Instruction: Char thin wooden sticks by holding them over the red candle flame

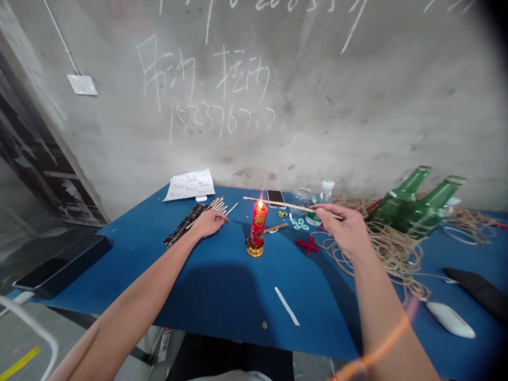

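Stick (291, 204) approx. horiz., tip ptg left past flame (261, 203), R fingers (328, 219) clamping it, L fingers (217, 216) unclear.

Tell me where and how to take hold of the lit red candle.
Likely best: grip the red candle low on its body, just above the gold base, coming level from the near side. It stands upright, and its flame burns at the top, with the stick in the right hand reaching across up there.

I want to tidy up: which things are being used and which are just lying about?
Seemingly in use:
- candle
- stick in the right hand
- sticks at the left hand

Probably just lying about:
- phone
- paper
- string
- green bottles
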The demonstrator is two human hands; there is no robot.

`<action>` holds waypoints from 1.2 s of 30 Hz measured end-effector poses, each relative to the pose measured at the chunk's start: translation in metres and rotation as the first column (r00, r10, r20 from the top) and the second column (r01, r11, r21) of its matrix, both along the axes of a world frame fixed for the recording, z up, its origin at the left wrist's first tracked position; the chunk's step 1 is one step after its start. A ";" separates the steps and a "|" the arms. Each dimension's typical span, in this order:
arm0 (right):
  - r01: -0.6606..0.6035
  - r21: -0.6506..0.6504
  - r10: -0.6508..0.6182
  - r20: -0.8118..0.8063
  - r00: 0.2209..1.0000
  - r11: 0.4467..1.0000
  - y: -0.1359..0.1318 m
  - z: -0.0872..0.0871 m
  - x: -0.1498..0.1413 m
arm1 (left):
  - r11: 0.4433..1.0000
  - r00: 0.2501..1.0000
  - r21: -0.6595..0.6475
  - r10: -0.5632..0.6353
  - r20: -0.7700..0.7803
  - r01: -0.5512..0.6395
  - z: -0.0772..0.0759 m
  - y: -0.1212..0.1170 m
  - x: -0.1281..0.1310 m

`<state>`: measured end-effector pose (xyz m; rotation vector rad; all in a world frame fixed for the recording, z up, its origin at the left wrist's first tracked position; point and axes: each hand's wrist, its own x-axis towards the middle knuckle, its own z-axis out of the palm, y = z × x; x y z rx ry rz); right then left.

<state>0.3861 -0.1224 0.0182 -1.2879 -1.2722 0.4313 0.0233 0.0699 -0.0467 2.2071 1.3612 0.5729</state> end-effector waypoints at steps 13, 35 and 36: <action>0.001 -0.002 -0.001 0.001 1.000 1.000 0.002 -0.002 -0.001 | 1.000 1.000 -0.002 0.002 -0.004 -0.002 0.002 -0.002 0.000; 0.009 0.006 -0.009 0.038 0.999 1.000 0.004 -0.004 -0.004 | 1.000 1.000 -0.014 0.018 -0.001 -0.018 0.004 -0.004 0.000; 0.010 0.006 -0.010 0.037 0.999 1.000 0.004 -0.003 -0.005 | 1.000 1.000 -0.012 0.017 0.000 -0.017 0.003 -0.003 0.000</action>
